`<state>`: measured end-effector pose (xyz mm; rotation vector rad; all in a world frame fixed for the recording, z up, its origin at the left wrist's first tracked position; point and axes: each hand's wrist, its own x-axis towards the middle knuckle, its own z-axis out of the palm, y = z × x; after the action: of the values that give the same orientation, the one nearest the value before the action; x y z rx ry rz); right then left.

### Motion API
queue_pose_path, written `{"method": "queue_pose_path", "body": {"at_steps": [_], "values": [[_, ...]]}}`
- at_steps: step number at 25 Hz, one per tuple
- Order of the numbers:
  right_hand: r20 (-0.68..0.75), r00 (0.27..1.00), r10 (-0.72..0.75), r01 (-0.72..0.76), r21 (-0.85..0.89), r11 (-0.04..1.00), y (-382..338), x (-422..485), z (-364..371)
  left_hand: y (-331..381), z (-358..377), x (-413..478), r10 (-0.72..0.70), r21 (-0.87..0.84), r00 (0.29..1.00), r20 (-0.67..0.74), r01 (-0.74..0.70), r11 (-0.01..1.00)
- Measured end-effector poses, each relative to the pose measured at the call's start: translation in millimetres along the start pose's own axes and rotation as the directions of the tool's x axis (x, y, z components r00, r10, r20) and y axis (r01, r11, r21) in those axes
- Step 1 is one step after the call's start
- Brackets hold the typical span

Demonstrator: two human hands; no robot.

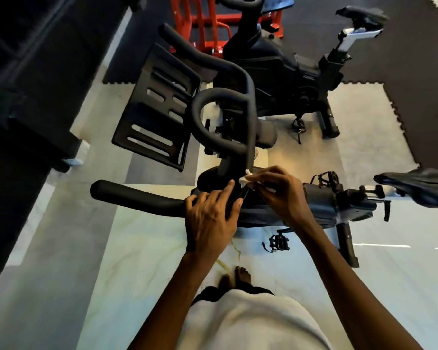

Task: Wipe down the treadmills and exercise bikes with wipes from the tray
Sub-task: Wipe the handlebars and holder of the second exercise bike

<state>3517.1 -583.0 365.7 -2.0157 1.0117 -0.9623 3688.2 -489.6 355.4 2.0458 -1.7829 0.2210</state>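
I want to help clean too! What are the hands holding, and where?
The right hand pinches a bunched white wipe between its fingers. The left hand holds the bike's handlebar near the middle stem.

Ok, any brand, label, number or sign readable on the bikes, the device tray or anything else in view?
No readable text anywhere in this view.
On the handlebar and the black device tray: no print shows.
On the far bike: dark, no legible marking.
On the red frame: no lettering shows.
On the wipe in the right hand: blank.
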Motion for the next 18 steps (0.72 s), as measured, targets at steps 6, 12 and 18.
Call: {"method": "queue_pose_path", "body": {"at_steps": [6, 12, 18], "values": [[-0.107, 0.994, 0.025, -0.029, -0.033, 0.999, 7, 32, 7, -1, 4, -4, 0.021, -0.017, 0.999, -0.032, -0.022, 1.000], [0.001, 0.999, -0.053, 0.052, -0.081, 0.995, 9, 17, 0, 7, 0, 2, -0.053, -0.032, 0.998, 0.019, 0.054, 0.998], [-0.036, 0.994, -0.100, 0.097, -0.085, 0.992, 37, 71, -6, 42, 8, 23, -0.180, -0.104, 0.965, 0.189, 0.202, 0.974]]}}
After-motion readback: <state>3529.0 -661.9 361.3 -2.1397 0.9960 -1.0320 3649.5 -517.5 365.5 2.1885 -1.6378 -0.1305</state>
